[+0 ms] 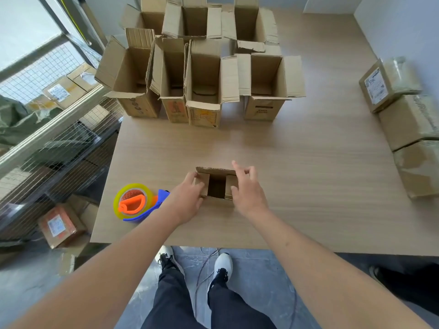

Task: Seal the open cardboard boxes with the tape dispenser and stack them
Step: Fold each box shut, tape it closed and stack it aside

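**Operator:** Nearest the head camera I see two bare forearms reaching over the table (308,186) edge, with dark trousers and white shoes on the floor below. Left hand (187,200) sits at the left end of the small cardboard box (217,185), fingers curled over the left inner flap and pressing it inward. Right hand (247,191) hovers at the right end, fingers loosely bent, index raised near the far flap; I judge it released, holding nothing.

**Inspector:** Location of the box and the tool?

**Operator:** Box stands upright near the table's front edge, between the two hands. Both short flaps are partly folded in, the cavity is dark and open, and the far long flap stands up. Tape dispenser (139,202) lies just beside the left wrist, untouched, yellow roll on a blue and orange frame.

**Inspector:** Handling assessment?

**Operator:** Judged light and probably empty, so it may slide under a firm push. Corrugated walls are stiff, but flaps hinge easily and spring back. Best hold is flat fingers on the flap faces near the creases, then one palm across the closed seam while the other takes the dispenser.

**Inspector:** Remaining stock?

**Operator:** Open boxes (204,81) cluster at the far side; sealed boxes (401,119) lie in a row at the right edge
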`<action>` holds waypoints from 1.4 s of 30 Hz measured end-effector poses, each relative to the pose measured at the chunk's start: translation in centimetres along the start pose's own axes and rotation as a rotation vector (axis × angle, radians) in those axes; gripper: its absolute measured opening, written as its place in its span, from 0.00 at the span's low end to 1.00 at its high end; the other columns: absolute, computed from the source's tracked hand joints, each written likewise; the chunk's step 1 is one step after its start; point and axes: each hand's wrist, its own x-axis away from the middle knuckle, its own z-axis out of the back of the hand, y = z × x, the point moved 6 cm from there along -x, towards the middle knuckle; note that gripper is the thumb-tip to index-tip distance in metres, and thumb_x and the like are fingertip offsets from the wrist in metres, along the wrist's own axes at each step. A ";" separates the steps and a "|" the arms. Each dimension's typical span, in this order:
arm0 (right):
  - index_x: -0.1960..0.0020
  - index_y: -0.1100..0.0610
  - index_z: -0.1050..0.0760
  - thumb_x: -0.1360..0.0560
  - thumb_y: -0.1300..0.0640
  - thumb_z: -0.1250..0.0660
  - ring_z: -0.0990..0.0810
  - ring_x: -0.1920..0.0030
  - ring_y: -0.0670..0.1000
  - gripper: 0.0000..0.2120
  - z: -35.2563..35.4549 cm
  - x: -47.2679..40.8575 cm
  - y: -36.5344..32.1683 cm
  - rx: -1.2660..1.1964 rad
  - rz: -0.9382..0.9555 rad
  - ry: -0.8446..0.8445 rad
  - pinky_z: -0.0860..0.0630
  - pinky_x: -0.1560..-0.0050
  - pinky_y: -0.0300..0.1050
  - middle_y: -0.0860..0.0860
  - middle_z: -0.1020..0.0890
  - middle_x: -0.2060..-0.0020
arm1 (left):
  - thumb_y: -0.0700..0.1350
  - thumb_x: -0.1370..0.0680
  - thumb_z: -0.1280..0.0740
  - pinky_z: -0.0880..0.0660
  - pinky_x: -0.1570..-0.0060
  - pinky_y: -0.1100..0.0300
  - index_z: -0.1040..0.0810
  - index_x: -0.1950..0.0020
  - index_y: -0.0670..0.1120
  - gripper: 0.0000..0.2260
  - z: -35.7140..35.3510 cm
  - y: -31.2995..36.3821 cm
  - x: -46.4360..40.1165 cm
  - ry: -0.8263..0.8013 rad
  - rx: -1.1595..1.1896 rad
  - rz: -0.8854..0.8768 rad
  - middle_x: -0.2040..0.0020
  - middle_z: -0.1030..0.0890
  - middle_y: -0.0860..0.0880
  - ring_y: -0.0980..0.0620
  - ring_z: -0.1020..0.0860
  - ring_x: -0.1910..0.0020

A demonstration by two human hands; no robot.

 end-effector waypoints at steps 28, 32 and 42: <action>0.25 0.46 0.27 0.16 0.54 0.37 0.28 0.27 0.49 0.19 -5.1 1.5 -1.8 0.009 0.059 0.064 0.24 0.39 0.48 0.44 0.38 0.20 | 0.48 0.31 0.21 0.27 0.35 0.45 0.41 0.18 0.61 0.47 -2.3 -15.5 6.3 0.132 -0.038 0.352 0.34 0.31 0.42 0.39 0.31 0.33; 0.25 0.47 0.27 0.16 0.54 0.37 0.27 0.28 0.50 0.19 -5.3 1.4 -2.3 0.008 0.051 0.048 0.23 0.38 0.50 0.44 0.39 0.20 | 0.46 0.29 0.23 0.38 0.28 0.46 0.49 0.16 0.60 0.49 -2.6 -16.6 6.4 0.109 -0.200 0.318 0.34 0.28 0.46 0.41 0.31 0.30; 0.26 0.46 0.27 0.16 0.54 0.36 0.28 0.27 0.48 0.19 -5.7 1.1 -2.8 -0.009 0.042 0.029 0.25 0.37 0.46 0.43 0.38 0.20 | 0.51 0.30 0.25 0.33 0.34 0.44 0.50 0.18 0.65 0.48 -2.2 -17.2 6.4 0.176 -0.095 0.263 0.40 0.26 0.45 0.40 0.26 0.37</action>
